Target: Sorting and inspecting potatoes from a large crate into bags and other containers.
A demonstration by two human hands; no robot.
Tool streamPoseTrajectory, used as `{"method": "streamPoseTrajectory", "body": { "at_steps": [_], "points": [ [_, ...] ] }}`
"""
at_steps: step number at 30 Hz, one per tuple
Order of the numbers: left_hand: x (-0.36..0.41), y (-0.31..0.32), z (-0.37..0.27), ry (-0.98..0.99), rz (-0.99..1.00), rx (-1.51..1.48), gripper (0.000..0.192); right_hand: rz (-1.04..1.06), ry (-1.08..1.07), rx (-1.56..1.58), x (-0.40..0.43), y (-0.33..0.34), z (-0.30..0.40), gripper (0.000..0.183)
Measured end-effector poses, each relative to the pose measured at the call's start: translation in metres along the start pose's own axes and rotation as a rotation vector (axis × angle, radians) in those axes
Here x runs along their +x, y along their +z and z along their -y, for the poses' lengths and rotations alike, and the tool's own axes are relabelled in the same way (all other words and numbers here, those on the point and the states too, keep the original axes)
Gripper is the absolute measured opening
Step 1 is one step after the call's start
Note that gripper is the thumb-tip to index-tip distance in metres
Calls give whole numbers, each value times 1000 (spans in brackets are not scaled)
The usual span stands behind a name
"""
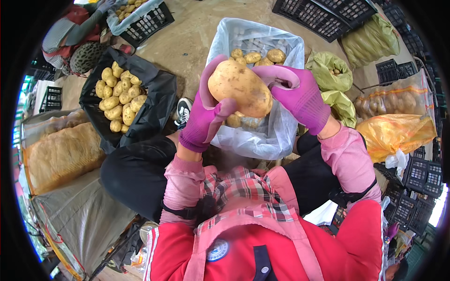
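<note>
A large potato is raised close to the camera. My left hand, in a purple knit glove, grips it around its left side with the thumb below. At its upper right, my right hand, gloved alike, has its fingers curled against or beside the potato; whether it grips it I cannot tell. Beneath both hands stands a crate lined with a white plastic sheet, with several smaller potatoes inside. Another crate, lined with black sheeting, holds many potatoes to the left.
A co-worker bends near a lined crate at upper left. Black plastic crates stand at upper right. Green sacks and an orange bag lie on the right, a mesh sack and grey tarpaulin on the left.
</note>
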State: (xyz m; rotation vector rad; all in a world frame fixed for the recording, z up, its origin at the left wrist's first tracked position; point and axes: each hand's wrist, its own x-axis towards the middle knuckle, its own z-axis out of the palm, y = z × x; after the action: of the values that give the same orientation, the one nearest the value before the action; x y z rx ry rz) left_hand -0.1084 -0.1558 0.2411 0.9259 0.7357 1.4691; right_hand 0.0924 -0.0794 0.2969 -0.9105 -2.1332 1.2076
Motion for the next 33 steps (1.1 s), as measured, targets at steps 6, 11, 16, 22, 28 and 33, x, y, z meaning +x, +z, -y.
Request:
{"method": "streamPoseTrajectory", "body": {
  "at_steps": [6, 11, 16, 22, 28, 33],
  "points": [
    [3, -6, -3, 61, -6, 164, 96, -38, -16, 131, 1, 14, 7, 41],
    [0, 3, -1, 87, 31, 461, 90, 13, 64, -51, 2, 15, 5, 42],
    [5, 14, 9, 187, -27, 425, 76, 56, -184, 153, 8, 11, -25, 64],
    [-3, 33, 11, -160, 152, 20, 65, 125, 92, -42, -4, -77, -22, 73],
    [6, 1, 59, -444, 21, 450, 51, -203, 626, 13, -79, -204, -121, 65],
    [17, 6, 92, -641, 4, 415, 50, -393, 1024, 130, -216, -161, -311, 53]
  ]
}}
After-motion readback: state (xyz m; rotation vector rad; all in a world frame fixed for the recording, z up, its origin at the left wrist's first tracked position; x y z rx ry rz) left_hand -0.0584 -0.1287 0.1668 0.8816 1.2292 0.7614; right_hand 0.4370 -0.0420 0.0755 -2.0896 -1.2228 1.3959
